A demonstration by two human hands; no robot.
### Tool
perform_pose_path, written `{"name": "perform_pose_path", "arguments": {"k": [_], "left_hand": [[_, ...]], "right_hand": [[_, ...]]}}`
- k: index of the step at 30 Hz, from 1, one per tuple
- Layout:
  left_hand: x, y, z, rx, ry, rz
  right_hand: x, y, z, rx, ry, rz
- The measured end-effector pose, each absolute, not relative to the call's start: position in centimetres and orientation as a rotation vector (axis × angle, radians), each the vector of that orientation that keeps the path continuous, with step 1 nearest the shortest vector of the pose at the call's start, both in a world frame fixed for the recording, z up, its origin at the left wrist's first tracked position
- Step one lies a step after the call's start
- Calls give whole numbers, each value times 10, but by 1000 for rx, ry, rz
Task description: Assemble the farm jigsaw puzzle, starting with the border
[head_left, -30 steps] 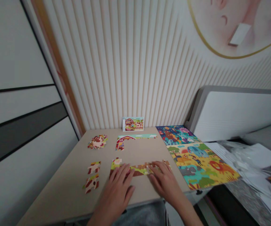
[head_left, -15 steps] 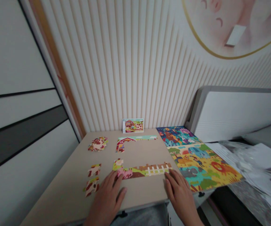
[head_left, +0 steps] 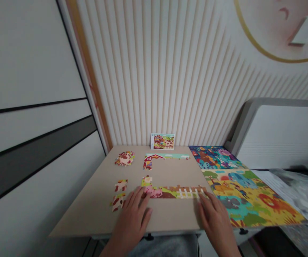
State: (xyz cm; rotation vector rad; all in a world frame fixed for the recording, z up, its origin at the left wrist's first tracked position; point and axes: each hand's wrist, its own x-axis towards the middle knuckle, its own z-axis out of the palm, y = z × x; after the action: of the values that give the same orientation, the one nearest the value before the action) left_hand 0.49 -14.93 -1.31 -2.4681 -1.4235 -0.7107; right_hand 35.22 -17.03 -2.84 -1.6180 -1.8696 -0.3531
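Note:
A partly joined farm jigsaw puzzle lies on the table; its bottom strip (head_left: 170, 193) shows pink pigs and a white fence. My left hand (head_left: 134, 214) rests with fingers stretched at the strip's left end, by the pigs. At the right end, the fingertips of my right hand (head_left: 215, 214) touch the fence section, fingers extended. Farther back sits the top strip (head_left: 167, 156) with a red barn corner. Two loose cow puzzle pieces, one (head_left: 121, 185) above the other (head_left: 119, 201), lie left of my left hand. A pile of loose puzzle pieces (head_left: 125, 158) is at the back left.
A picture card (head_left: 162, 141) of the farm scene leans on the ribbed wall. Two finished puzzles, one dark blue (head_left: 215, 157) and one yellow with animals (head_left: 246, 196), cover the table's right side. Clear plastic and papers (head_left: 295, 189) lie beyond them.
The view has turned slightly left, so everything appears shifted to the right. Both hands stay at the two ends of the bottom strip, and the pieces look unmoved.

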Motion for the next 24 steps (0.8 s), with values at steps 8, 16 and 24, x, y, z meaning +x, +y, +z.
{"name": "perform_pose_path", "arguments": {"k": [8, 16, 24], "left_hand": [[-63, -152, 3, -2229, -1913, -574], [-81, -152, -7, -2200, -2224, -512], [-81, -140, -3, -2371, -2218, -697]], "right_hand": [[345, -134, -27, -1444, -1889, -272], [345, -142, -30, -1415, -1926, -197], [345, -140, -32, -1405, -1903, -228]]}}
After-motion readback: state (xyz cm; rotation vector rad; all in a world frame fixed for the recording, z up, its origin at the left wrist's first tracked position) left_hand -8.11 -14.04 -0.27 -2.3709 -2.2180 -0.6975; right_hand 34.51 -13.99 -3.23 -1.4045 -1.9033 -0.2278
